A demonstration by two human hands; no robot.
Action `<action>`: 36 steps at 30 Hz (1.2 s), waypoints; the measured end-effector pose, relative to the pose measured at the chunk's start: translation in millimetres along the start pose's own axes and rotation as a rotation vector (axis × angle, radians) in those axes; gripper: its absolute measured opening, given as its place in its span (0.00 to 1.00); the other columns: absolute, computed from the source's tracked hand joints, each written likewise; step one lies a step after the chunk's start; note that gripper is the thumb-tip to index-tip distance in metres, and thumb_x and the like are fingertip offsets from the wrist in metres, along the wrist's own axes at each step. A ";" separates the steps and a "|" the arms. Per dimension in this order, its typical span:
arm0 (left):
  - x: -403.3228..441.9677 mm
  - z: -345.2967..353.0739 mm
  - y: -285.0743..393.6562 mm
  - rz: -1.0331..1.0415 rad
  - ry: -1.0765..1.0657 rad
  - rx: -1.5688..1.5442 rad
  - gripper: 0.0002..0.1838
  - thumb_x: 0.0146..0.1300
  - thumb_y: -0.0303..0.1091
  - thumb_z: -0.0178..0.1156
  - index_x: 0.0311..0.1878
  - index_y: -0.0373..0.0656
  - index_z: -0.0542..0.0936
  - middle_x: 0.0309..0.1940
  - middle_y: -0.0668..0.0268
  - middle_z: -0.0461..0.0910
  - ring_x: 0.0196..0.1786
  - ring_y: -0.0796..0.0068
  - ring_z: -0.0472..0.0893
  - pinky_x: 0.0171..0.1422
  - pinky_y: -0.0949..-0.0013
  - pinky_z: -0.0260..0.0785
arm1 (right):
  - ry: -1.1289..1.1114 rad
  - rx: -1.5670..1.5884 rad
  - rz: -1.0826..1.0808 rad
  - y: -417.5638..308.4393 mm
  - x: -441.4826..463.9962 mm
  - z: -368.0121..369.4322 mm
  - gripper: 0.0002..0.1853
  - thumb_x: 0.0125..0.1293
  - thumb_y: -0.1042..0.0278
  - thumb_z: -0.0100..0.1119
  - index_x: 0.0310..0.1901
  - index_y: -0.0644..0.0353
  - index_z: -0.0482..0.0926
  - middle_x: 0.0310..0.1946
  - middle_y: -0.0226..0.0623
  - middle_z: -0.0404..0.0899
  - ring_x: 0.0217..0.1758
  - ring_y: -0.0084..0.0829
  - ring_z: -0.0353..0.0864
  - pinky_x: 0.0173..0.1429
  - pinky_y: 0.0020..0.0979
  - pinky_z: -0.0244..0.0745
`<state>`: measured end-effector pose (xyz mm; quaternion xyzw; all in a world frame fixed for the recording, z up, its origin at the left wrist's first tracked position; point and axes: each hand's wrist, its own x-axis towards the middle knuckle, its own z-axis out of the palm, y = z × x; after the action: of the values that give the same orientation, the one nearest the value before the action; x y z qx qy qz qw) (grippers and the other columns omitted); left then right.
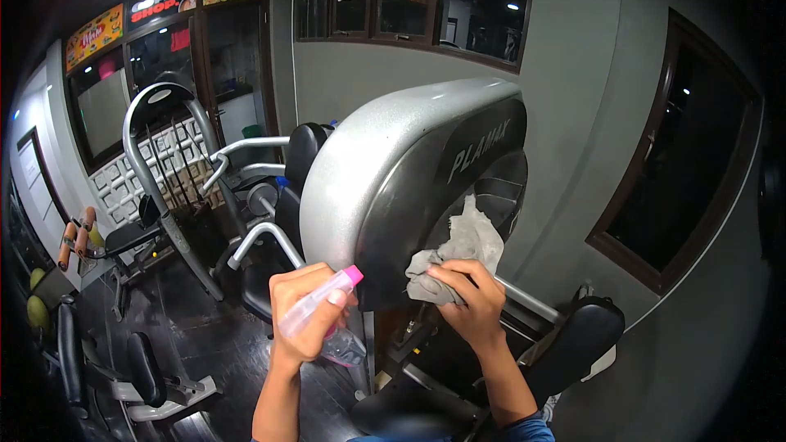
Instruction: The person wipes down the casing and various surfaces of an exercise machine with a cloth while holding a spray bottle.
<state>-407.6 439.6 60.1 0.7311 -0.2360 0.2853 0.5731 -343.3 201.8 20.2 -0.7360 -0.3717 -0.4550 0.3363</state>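
Observation:
My left hand (299,311) is wrapped round a spray bottle (345,349) with a clear body, a whitish head and a pink nozzle. The nozzle points up and to the right, toward the gym machine. In my right hand (475,299) a crumpled grey cloth (471,241) is pinched between thumb and fingers, one end sticking upward. Behind both hands stands the gym machine (360,139), with a silver curved cover and a dark side panel lettered PLAMAX. The cloth is in front of the panel's lower right; whether it touches cannot be told.
Padded black seats (581,336) and metal bars flank the machine. Another exercise frame (135,131) with cables stands at the left, near a bench with orange rollers (70,241). A grey wall (565,115) with dark windows rises behind. Dark flooring (196,327) lies below.

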 end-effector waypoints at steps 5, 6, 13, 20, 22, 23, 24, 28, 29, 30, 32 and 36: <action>-7.2 13.6 5.3 0.083 -0.077 0.191 0.12 0.58 0.34 0.61 0.25 0.34 0.80 0.16 0.60 0.73 0.17 0.65 0.75 0.24 0.69 0.62 | 0.066 0.006 0.116 1.7 -19.8 -15.2 0.27 0.41 0.86 0.65 0.48 0.55 0.86 0.41 0.34 0.81 0.41 0.31 0.83 0.43 0.28 0.78; -8.9 18.7 10.6 0.049 -0.079 0.213 0.11 0.56 0.33 0.62 0.25 0.35 0.80 0.16 0.59 0.72 0.17 0.63 0.74 0.24 0.67 0.61 | 0.141 0.032 0.177 2.1 -22.7 -17.7 0.26 0.42 0.87 0.64 0.48 0.58 0.85 0.41 0.35 0.81 0.43 0.30 0.83 0.46 0.27 0.77; -11.6 42.1 2.0 0.002 -0.106 0.229 0.12 0.56 0.33 0.64 0.22 0.36 0.76 0.15 0.60 0.69 0.17 0.60 0.70 0.23 0.65 0.59 | 0.407 0.253 0.628 -7.6 -64.1 -8.3 0.14 0.58 0.86 0.57 0.46 0.68 0.79 0.45 0.35 0.77 0.49 0.24 0.76 0.57 0.25 0.69; -13.1 38.7 -6.8 0.008 -0.091 0.188 0.12 0.56 0.33 0.62 0.23 0.35 0.78 0.16 0.60 0.71 0.17 0.63 0.71 0.24 0.66 0.59 | 0.426 0.168 0.482 -3.6 -51.1 15.3 0.23 0.46 0.88 0.57 0.47 0.63 0.84 0.43 0.40 0.79 0.48 0.32 0.81 0.54 0.28 0.73; -14.0 33.1 -10.5 -0.028 -0.116 0.088 0.14 0.59 0.35 0.59 0.24 0.34 0.80 0.16 0.61 0.75 0.18 0.69 0.75 0.24 0.69 0.63 | 0.381 0.076 0.431 -8.8 -42.5 31.4 0.23 0.45 0.87 0.59 0.46 0.60 0.85 0.42 0.42 0.80 0.46 0.37 0.82 0.53 0.31 0.76; -14.2 31.1 -12.0 -0.029 -0.113 0.094 0.14 0.59 0.35 0.59 0.24 0.34 0.80 0.16 0.61 0.75 0.18 0.69 0.75 0.24 0.69 0.63 | 0.390 0.082 0.398 -11.4 -47.2 40.9 0.24 0.41 0.86 0.62 0.45 0.57 0.86 0.43 0.39 0.81 0.46 0.38 0.82 0.51 0.32 0.77; -15.0 29.4 -13.4 -0.048 -0.119 0.034 0.15 0.60 0.36 0.58 0.25 0.34 0.81 0.16 0.62 0.76 0.18 0.71 0.76 0.25 0.71 0.65 | 0.318 0.088 0.253 -14.2 -51.1 48.1 0.25 0.39 0.85 0.63 0.44 0.55 0.86 0.43 0.37 0.81 0.45 0.37 0.81 0.49 0.33 0.77; -15.5 27.0 -9.8 -0.089 -0.140 -0.001 0.17 0.61 0.39 0.57 0.25 0.34 0.82 0.17 0.62 0.77 0.18 0.74 0.79 0.25 0.73 0.69 | 0.197 0.115 -0.003 -1.8 -63.5 57.9 0.27 0.35 0.82 0.64 0.43 0.52 0.86 0.44 0.31 0.82 0.41 0.36 0.80 0.45 0.35 0.78; -15.6 25.1 -10.1 -0.095 -0.148 0.003 0.17 0.61 0.39 0.57 0.25 0.34 0.82 0.17 0.62 0.77 0.18 0.74 0.78 0.25 0.73 0.68 | 0.189 0.054 -0.006 9.4 -66.4 51.6 0.26 0.35 0.82 0.65 0.44 0.54 0.85 0.42 0.34 0.81 0.40 0.36 0.80 0.44 0.34 0.78; -16.4 22.9 -11.5 -0.095 -0.168 0.037 0.19 0.61 0.42 0.56 0.24 0.34 0.82 0.17 0.63 0.76 0.18 0.73 0.78 0.25 0.72 0.68 | 0.287 0.024 0.056 20.7 -68.1 47.1 0.24 0.36 0.84 0.63 0.41 0.57 0.83 0.40 0.37 0.80 0.40 0.38 0.80 0.45 0.36 0.77; -18.0 17.8 -16.6 -0.070 -0.174 0.042 0.20 0.61 0.43 0.55 0.24 0.34 0.82 0.17 0.63 0.76 0.18 0.73 0.79 0.25 0.72 0.68 | 0.453 -0.017 0.239 30.8 -61.8 43.3 0.21 0.37 0.86 0.62 0.39 0.60 0.81 0.37 0.41 0.79 0.41 0.41 0.80 0.48 0.37 0.76; -20.0 22.5 -12.8 -0.081 -0.118 -0.093 0.25 0.60 0.48 0.53 0.24 0.31 0.81 0.18 0.59 0.77 0.16 0.72 0.77 0.22 0.73 0.69 | 0.509 -0.014 0.233 23.7 -56.5 55.0 0.19 0.40 0.81 0.64 0.39 0.55 0.83 0.39 0.36 0.80 0.40 0.35 0.77 0.46 0.37 0.72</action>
<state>-410.2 421.0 33.3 0.7283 -0.2528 0.2071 0.6023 -317.5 222.2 -55.2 -0.6381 -0.1849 -0.5862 0.4637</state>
